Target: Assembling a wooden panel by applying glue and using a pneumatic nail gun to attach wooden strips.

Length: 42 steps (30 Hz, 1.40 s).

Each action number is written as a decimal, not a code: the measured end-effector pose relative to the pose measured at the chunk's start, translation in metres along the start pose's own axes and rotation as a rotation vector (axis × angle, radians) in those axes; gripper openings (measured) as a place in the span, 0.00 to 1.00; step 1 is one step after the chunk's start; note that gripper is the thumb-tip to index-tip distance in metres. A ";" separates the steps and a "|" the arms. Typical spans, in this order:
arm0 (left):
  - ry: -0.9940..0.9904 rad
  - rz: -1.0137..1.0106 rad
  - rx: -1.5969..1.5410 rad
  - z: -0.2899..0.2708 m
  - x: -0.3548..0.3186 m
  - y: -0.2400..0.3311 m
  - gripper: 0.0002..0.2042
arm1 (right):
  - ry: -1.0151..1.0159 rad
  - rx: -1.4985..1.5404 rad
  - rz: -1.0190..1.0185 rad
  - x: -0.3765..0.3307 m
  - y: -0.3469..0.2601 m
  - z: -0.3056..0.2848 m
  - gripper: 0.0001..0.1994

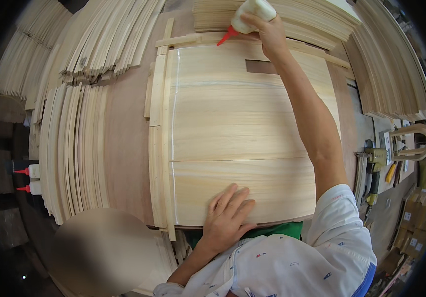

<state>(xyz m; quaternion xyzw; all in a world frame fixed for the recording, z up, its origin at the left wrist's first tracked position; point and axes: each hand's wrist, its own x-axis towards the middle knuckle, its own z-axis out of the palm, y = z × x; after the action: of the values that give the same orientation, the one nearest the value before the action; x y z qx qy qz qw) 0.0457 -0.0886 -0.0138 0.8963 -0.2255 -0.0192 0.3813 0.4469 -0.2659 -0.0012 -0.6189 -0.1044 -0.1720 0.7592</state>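
My right hand [267, 30] grips a white glue bottle [258, 9] tilted so that its red nozzle [227, 35] points down and to the left, close to the far edge of a pale wooden panel [233, 123]. A thin line of white glue [175, 104] runs along the panel's left edge, and another shows along the far edge. Flat on the near part of the panel rests my left hand [227, 215], fingers spread, holding nothing. Across the panel runs a straight seam, and a rectangular cutout [261, 67] lies near its far side, partly hidden by my right arm.
Wooden strips [158, 148] border the panel on the left; another strip [178, 40] crosses its far corner. Stacks of thin boards stand at left [74, 148], far left [109, 34] and right [391, 64]. A nail gun [375, 158] lies at right. Two more glue bottles [34, 187] are at left.
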 end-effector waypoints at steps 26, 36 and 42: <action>-0.071 -0.058 0.172 0.005 0.003 0.011 0.29 | 0.354 -0.193 -0.194 -0.019 -0.077 -0.264 0.23; -0.079 -0.087 0.185 0.006 -0.001 0.011 0.30 | 0.458 -0.202 -0.219 -0.018 -0.069 -0.279 0.22; -0.062 -0.070 0.165 0.007 0.001 0.011 0.31 | 0.451 -0.166 -0.134 -0.038 -0.088 -0.277 0.22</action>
<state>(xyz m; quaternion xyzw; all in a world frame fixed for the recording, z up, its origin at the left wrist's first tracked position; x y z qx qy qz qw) 0.0414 -0.1003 -0.0109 0.9310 -0.2067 -0.0416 0.2981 0.3622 -0.5467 0.0050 -0.6166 0.0414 -0.3638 0.6969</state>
